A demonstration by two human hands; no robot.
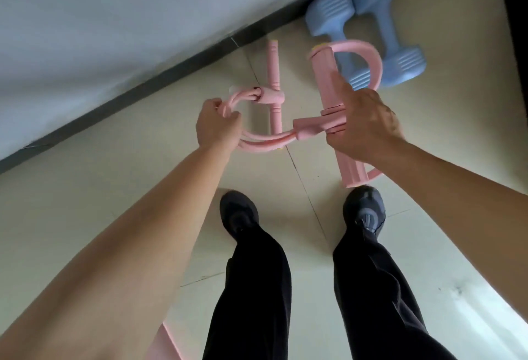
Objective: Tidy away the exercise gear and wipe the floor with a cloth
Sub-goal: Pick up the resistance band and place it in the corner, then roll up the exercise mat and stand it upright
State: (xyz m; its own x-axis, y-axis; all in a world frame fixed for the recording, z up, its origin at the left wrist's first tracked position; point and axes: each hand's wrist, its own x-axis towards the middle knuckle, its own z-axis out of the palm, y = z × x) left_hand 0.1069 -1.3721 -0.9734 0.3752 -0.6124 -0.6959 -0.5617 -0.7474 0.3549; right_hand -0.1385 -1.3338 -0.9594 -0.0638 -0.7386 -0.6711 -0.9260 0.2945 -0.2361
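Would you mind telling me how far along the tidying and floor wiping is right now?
Looks done: blue dumbbells lie by the wall. In hand: left hand grips the pink trainer's tubes, right hand its foam bar. Left: stowing it, wiping the floor; no cloth in view.

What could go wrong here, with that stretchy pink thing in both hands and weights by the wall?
The pink tubes bent in the left hand look springy; if they slip, the thin handle may whip about.
The foam bar in the right hand ends near the right shoe; dropped, it could hit that foot.
The blue dumbbells lie close ahead: a tripping hazard.
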